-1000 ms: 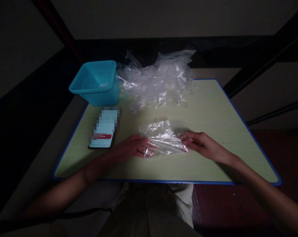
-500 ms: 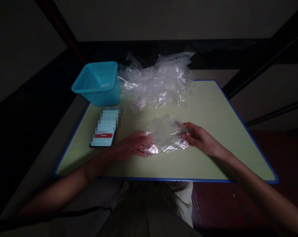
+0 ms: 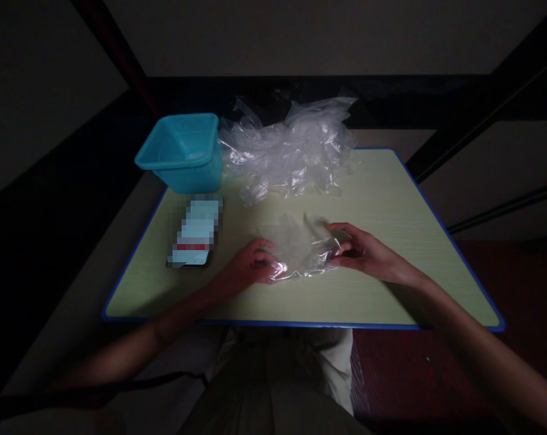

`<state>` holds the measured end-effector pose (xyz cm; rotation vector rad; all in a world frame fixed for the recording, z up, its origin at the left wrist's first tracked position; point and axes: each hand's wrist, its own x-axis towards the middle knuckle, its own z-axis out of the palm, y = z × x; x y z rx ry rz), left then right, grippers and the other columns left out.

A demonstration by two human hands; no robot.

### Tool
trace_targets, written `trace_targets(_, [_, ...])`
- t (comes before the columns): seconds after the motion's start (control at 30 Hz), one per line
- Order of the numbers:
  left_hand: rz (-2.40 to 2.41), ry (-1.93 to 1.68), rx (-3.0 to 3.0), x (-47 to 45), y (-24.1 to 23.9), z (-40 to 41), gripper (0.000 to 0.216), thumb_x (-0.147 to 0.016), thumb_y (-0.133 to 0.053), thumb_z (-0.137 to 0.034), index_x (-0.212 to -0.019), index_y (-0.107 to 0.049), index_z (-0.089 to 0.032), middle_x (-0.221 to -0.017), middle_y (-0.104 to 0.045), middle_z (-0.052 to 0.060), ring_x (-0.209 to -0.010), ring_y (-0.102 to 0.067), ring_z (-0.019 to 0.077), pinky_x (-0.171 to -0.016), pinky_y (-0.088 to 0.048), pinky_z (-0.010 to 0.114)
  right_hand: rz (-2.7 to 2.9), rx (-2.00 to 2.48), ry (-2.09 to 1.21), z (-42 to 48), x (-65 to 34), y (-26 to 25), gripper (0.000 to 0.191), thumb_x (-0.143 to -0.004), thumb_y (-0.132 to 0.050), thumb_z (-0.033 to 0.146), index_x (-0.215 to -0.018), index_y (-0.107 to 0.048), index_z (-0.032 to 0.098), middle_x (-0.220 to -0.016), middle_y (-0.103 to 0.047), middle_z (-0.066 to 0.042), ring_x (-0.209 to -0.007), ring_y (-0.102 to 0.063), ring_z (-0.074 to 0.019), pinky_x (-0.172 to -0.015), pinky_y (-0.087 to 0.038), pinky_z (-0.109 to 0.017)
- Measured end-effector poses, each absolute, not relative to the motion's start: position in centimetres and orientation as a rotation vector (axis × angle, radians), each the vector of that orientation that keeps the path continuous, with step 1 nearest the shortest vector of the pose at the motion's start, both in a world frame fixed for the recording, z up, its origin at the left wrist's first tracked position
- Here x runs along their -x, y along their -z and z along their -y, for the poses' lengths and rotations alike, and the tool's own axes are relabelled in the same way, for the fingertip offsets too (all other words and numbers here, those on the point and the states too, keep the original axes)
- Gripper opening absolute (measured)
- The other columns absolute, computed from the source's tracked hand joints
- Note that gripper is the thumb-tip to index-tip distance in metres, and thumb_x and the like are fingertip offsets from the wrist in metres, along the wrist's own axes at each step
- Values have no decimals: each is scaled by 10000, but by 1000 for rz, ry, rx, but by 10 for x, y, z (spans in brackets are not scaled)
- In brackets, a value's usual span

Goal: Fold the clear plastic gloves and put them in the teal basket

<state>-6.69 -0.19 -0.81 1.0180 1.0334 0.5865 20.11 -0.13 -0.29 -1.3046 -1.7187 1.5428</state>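
A clear plastic bag (image 3: 298,251) lies crinkled on the table between my two hands. Its near left corner is gripped by my left hand (image 3: 254,263), with the fingers curled in around the film. On the other side, my right hand (image 3: 361,251) pinches the bag's right edge between thumb and fingers. Beyond the bag, toward the far edge, a loose heap of clear plastic bags (image 3: 296,148) is piled up.
A blue plastic basket (image 3: 187,178) stands at the table's far left corner. In front of it lies a phone (image 3: 194,232) with a lit, blurred screen. The pale table (image 3: 413,229) has a blue edge.
My left fingers have curled in more on the bag's left corner. My right fingers have closed on its right edge, and the bag's near edge looks drawn in slightly.
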Motion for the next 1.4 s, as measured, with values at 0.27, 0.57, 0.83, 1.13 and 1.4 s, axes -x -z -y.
trace_targets(0.27, [-1092,-792,-1108,71,1,18,527,-597,-674,-148,-1026,-372,-203,-849,-664,-2,-728,-651,122,-723,-494,271,1834,1230,-1578,-1,-200,3,642,-757,-633,241,-1307,-308,170,-721,-650,25,-707,-629,-157,-678,-502,-325])
trace_targets(0.57, [-1197,-834,-1316,73,9,39,632,-635,-658,-177,-1166,-317,-215,-749,-584,-67,-707,-618,111,-726,-505,268,1844,1262,-1483,4,-194,2,618,-754,-628,243,-1297,-339,189,-732,-606,20,-696,-610,-164,-644,-512,-337])
trace_targets(0.83, [-1277,-802,-1348,66,11,28,573,-649,-609,-132,-1151,-344,-214,-658,-513,-108,-556,-604,91,-579,-471,214,1802,1336,-1330,8,-191,7,511,-768,-582,212,-1233,-371,186,-676,-572,30,-618,-581,-156,-583,-483,-327])
trace_targets(1.13, [-1255,-730,-1300,65,8,22,552,-666,-572,-156,-1141,-297,-215,-685,-458,-115,-467,-594,90,-412,-422,183,1767,1320,-1324,6,-191,9,511,-760,-580,251,-1214,-361,167,-618,-525,52,-559,-538,-142,-534,-444,-301])
trace_targets(1.4, [-1257,-708,-1278,64,6,19,558,-666,-574,-185,-1143,-286,-217,-704,-464,-113,-465,-601,89,-402,-419,180,1703,1313,-1355,9,-206,8,635,-701,-693,362,-1228,-372,214,-713,-589,24,-655,-601,-157,-641,-513,-343])
